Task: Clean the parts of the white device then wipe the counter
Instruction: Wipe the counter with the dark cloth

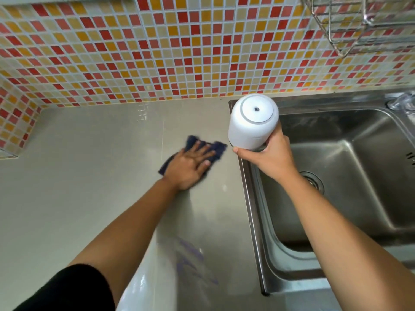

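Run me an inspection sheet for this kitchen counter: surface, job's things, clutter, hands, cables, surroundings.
Surface: grey counter, glossy.
Job's things: white device held up over the sink's left rim; dark blue cloth lying on the counter.
Clutter: nothing seen.
Hands: left hand presses flat on the cloth; right hand grips the device's lower end.
Cables: nothing seen.
Surroundings: steel sink, mosaic tile wall, wire rack at top right.

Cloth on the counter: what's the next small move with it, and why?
Probably slide the dark blue cloth right, up to the sink rim. The left hand presses flat on it on the counter, while the right hand holds the white device lifted beside it, leaving the strip along the rim bare to wipe.
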